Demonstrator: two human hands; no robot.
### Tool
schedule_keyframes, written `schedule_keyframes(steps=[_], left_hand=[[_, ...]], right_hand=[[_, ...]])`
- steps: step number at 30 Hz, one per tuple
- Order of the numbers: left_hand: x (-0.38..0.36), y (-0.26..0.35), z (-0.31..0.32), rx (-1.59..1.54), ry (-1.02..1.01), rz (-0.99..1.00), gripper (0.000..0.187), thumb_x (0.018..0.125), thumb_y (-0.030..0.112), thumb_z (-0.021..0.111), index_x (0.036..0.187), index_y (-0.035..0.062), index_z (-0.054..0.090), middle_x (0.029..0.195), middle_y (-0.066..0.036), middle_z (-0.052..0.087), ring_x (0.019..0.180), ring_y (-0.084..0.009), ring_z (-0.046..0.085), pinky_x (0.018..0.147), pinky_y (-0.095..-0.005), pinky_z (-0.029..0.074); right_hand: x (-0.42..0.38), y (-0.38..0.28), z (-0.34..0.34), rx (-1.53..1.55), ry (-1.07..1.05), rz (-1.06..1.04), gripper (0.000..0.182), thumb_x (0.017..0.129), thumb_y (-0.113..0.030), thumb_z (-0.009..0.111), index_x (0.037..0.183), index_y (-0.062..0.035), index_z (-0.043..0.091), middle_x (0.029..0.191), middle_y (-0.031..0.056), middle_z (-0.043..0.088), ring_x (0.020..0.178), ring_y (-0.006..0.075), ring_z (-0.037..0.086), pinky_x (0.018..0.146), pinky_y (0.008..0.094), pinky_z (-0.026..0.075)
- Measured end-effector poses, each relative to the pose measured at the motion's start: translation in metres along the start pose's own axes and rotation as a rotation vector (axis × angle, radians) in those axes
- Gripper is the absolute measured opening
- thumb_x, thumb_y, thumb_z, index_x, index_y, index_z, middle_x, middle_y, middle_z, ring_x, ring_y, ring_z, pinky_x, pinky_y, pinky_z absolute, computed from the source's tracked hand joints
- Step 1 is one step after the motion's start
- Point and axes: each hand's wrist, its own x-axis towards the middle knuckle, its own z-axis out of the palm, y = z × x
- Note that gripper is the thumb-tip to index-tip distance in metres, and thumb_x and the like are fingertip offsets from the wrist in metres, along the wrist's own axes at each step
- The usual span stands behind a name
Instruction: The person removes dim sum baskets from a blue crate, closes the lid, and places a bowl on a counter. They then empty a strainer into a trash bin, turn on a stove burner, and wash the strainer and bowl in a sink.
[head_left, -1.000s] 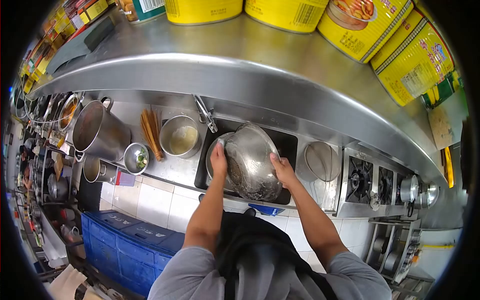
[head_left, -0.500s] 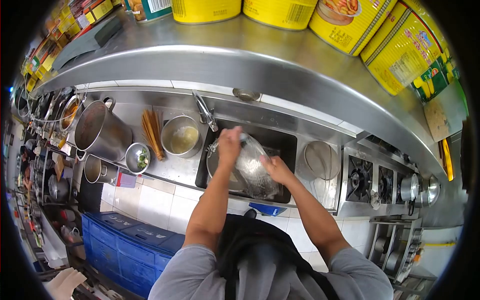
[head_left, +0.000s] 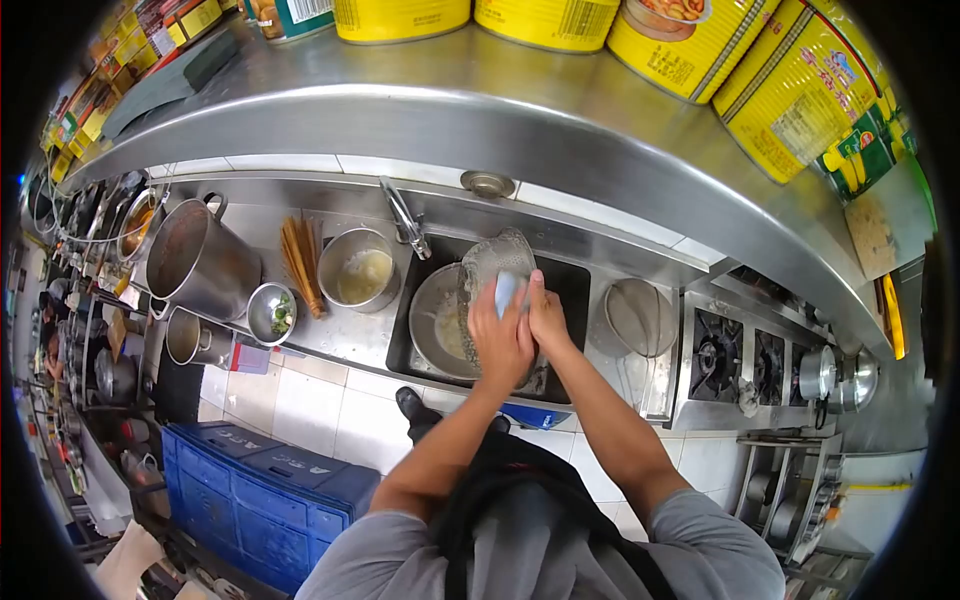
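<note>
My left hand point(head_left: 499, 335) is closed over a pale blue pad point(head_left: 508, 290), probably a sponge, pressed against a clear patterned dish point(head_left: 497, 254). My right hand point(head_left: 547, 318) grips the dish's near right edge, thumb up, close beside the left; its other fingers are mostly hidden. The dish is tilted above the dark sink point(head_left: 572, 300). Below and left of it, a round metal bowl point(head_left: 428, 325) sits in the sink, partly covered by the dish and my left hand. The faucet point(head_left: 407, 218) stands behind the sink.
Left of the sink are a pot with pale contents point(head_left: 350, 290), a bundle of wooden sticks point(head_left: 300, 265), a small bowl with green pieces point(head_left: 272, 314) and a tall stockpot point(head_left: 205, 260). A strainer point(head_left: 640, 315) lies right, before the stove point(head_left: 720, 360). A steel shelf point(head_left: 480, 85) overhangs.
The clear dish has swung from the sink's lower right to its upper middle and now tilts differently. My left hand has moved right and down, beside my right hand. More of the metal bowl shows.
</note>
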Motion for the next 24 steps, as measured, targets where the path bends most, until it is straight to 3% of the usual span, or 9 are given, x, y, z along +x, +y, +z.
schedule_keyframes(steps=[6,8,9,11,12,14,19,21,24], left_hand=[[-0.118,-0.020,0.006,-0.058,-0.036,-0.284,0.051,0.098,0.018,0.055,0.147,0.0076,0.044,0.150,-0.033,0.032,0.145,-0.0423,0.028,0.119,-0.0523,0.020],[-0.141,-0.043,0.027,-0.303,0.235,-0.613,0.049,0.104,0.025,0.046,0.149,0.0070,0.040,0.153,-0.025,0.034,0.144,-0.0392,0.033,0.119,-0.0533,0.024],[-0.143,-0.056,0.036,-0.304,0.239,-0.617,0.049,0.104,0.025,0.046,0.149,0.0070,0.040,0.153,-0.025,0.034,0.144,-0.0392,0.033,0.119,-0.0533,0.024],[-0.132,-0.085,0.040,-1.342,0.486,-1.039,0.049,0.106,0.031,0.040,0.149,0.0062,0.039,0.154,-0.016,0.039,0.140,-0.0361,0.042,0.117,-0.0531,0.032],[-0.107,-0.095,0.034,-1.529,0.383,-1.173,0.051,0.104,0.037,0.035,0.140,0.0041,0.048,0.142,-0.014,0.054,0.126,-0.0326,0.057,0.108,-0.0501,0.046],[-0.076,-0.143,0.030,-1.673,0.183,-1.373,0.052,0.103,0.040,0.038,0.139,0.0060,0.052,0.131,-0.013,0.063,0.119,-0.0320,0.063,0.103,-0.0517,0.050],[0.034,-0.173,0.017,-1.507,0.073,-1.195,0.043,0.104,0.032,0.042,0.131,0.0037,0.060,0.119,-0.015,0.069,0.101,-0.0291,0.070,0.089,-0.0417,0.056],[0.067,-0.135,0.007,-0.551,-0.043,-0.663,0.033,0.103,0.024,0.048,0.115,-0.0007,0.067,0.102,-0.015,0.072,0.085,-0.0262,0.069,0.078,-0.0361,0.054],[0.067,-0.041,0.015,-0.377,0.049,-0.441,0.024,0.098,0.019,0.059,0.089,-0.0019,0.064,0.077,-0.014,0.064,0.070,-0.0260,0.062,0.067,-0.0391,0.049]], right_hand=[[-0.034,0.042,0.016,0.271,0.309,-0.038,0.057,0.102,-0.051,0.054,0.093,0.0038,0.067,0.080,0.0038,0.062,0.077,0.0129,0.053,0.072,0.0326,0.045],[-0.044,0.040,0.018,0.477,0.474,-0.020,0.051,0.101,-0.047,0.058,0.095,0.0022,0.066,0.078,0.0015,0.060,0.073,0.0118,0.050,0.067,0.0316,0.043],[-0.050,0.044,0.011,0.472,0.470,-0.020,0.051,0.101,-0.047,0.058,0.095,0.0022,0.066,0.078,0.0015,0.060,0.073,0.0118,0.050,0.067,0.0316,0.043],[-0.059,0.053,-0.024,0.299,0.193,-0.053,0.048,0.101,-0.044,0.059,0.083,-0.0009,0.064,0.072,-0.0008,0.057,0.067,0.0098,0.047,0.060,0.0310,0.040],[-0.063,0.043,-0.042,0.100,0.097,-0.212,0.051,0.101,-0.044,0.061,0.069,-0.0033,0.058,0.065,-0.0035,0.052,0.062,0.0084,0.044,0.055,0.0313,0.036],[-0.069,0.011,-0.072,-0.140,-0.115,-0.362,0.055,0.101,-0.043,0.060,0.064,-0.0022,0.053,0.057,-0.0013,0.043,0.059,0.0084,0.040,0.053,0.0320,0.035],[-0.058,-0.026,-0.110,-0.459,-0.478,-0.414,0.055,0.102,-0.042,0.057,0.066,-0.0006,0.050,0.057,0.0073,0.036,0.057,0.0119,0.038,0.054,0.0336,0.036],[-0.056,-0.023,-0.101,-0.654,-0.467,-0.526,0.055,0.103,-0.042,0.055,0.068,0.0000,0.050,0.058,0.0108,0.037,0.057,0.0148,0.040,0.054,0.0356,0.037],[-0.041,0.007,-0.075,-0.477,-0.299,-0.397,0.053,0.105,-0.039,0.051,0.070,0.0007,0.052,0.057,0.0111,0.040,0.056,0.0163,0.044,0.057,0.0365,0.039]])
